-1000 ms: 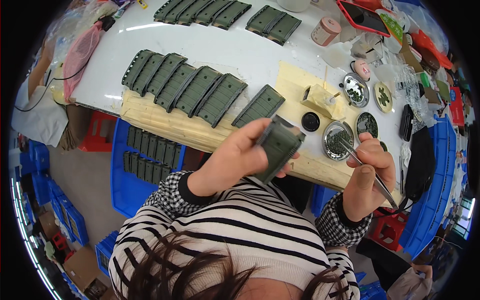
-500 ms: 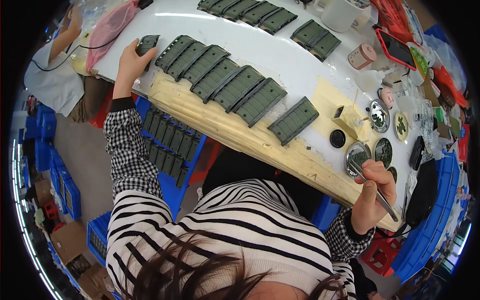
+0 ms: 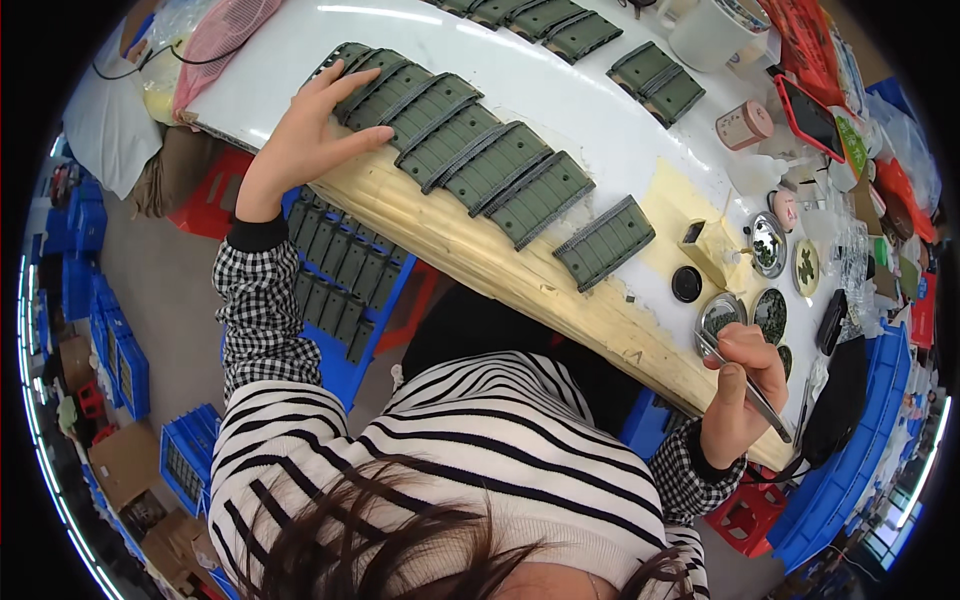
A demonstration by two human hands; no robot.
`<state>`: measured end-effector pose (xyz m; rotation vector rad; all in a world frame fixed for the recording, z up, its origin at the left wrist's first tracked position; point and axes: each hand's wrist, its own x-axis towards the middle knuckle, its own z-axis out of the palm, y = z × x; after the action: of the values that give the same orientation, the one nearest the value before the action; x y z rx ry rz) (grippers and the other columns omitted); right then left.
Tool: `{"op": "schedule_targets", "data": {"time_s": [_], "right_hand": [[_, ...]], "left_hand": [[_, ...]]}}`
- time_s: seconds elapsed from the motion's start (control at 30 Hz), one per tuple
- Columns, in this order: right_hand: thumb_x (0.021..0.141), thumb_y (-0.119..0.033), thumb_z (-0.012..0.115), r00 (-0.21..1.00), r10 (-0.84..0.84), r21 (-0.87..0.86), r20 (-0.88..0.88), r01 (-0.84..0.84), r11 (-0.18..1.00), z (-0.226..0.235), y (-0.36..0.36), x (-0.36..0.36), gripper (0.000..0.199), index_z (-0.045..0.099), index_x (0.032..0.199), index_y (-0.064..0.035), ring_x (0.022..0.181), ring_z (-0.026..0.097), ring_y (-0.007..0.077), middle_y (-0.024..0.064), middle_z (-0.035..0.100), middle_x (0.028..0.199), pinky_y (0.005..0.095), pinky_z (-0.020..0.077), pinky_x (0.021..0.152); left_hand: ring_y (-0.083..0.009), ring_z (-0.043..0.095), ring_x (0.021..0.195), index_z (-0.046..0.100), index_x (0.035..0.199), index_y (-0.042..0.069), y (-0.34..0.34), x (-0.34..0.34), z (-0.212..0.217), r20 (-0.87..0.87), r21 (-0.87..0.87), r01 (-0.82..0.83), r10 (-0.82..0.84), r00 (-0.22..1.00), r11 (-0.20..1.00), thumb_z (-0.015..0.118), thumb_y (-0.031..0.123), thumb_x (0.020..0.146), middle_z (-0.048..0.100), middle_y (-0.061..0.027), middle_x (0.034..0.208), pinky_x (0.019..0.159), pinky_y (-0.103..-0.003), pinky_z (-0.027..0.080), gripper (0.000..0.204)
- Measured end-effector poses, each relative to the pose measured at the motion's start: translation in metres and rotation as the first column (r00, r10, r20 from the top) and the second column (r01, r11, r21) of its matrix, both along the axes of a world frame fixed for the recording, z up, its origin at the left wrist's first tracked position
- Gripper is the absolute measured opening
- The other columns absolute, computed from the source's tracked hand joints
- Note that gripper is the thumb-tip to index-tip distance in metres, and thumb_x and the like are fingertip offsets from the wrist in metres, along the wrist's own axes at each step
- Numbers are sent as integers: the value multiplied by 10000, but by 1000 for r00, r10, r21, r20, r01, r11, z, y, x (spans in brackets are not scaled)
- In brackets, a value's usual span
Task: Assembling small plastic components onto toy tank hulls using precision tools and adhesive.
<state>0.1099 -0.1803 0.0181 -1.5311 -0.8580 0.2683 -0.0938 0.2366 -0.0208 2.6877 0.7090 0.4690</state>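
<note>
A slanting row of dark green ribbed curved plates (image 3: 530, 200) lies along the near edge of the table. Over its left end my left hand (image 3: 305, 145) is spread, thumb and fingers apart, the fingertips at the leftmost plates; whether they press on them I cannot tell. At the right, my right hand (image 3: 742, 385) is closed around metal tweezers (image 3: 765, 410). Their tips point toward a small round metal dish (image 3: 720, 315) holding tiny dark bits. Beside that dish are a second dish of dark green bits (image 3: 769, 312) and a black round cap (image 3: 687, 284).
More green plates (image 3: 655, 85) lie at the back. A pale yellow block (image 3: 715, 250), a pink jar (image 3: 745, 125), a white mug (image 3: 705, 40) and a red-cased phone (image 3: 810, 118) stand on the right. Below the table is a blue crate (image 3: 360, 385) of similar parts. Another person sits far left.
My left hand has moved right, from a lone plate at the far left to the row's left end, and its fingers have spread. The lone plate no longer stands apart. My right hand barely moved.
</note>
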Motion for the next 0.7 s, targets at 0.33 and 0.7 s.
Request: {"op": "schedule_targets", "data": {"time_s": [0.33, 0.7], "right_hand": [[823, -53, 670, 998, 46, -33, -36, -47, 998, -3, -1, -7, 121, 611, 894, 25, 763, 515, 185, 79, 585, 740, 281, 421, 696], [789, -43, 714, 993, 111, -51, -36, -112, 992, -1, -6, -29, 155, 628, 899, 26, 762, 511, 178, 71, 606, 751, 287, 394, 728]], "left_hand": [[-326, 421, 1312, 581, 1286, 116, 33, -21, 1, 4, 48, 122, -123, 992, 991, 742, 326, 797, 468, -195, 1388, 1073, -399, 351, 556], [-346, 501, 1181, 453, 1334, 61, 11, 13, 17, -115, 106, -85, 97, 989, 991, 767, 374, 730, 568, -251, 1186, 977, -386, 418, 750]]}}
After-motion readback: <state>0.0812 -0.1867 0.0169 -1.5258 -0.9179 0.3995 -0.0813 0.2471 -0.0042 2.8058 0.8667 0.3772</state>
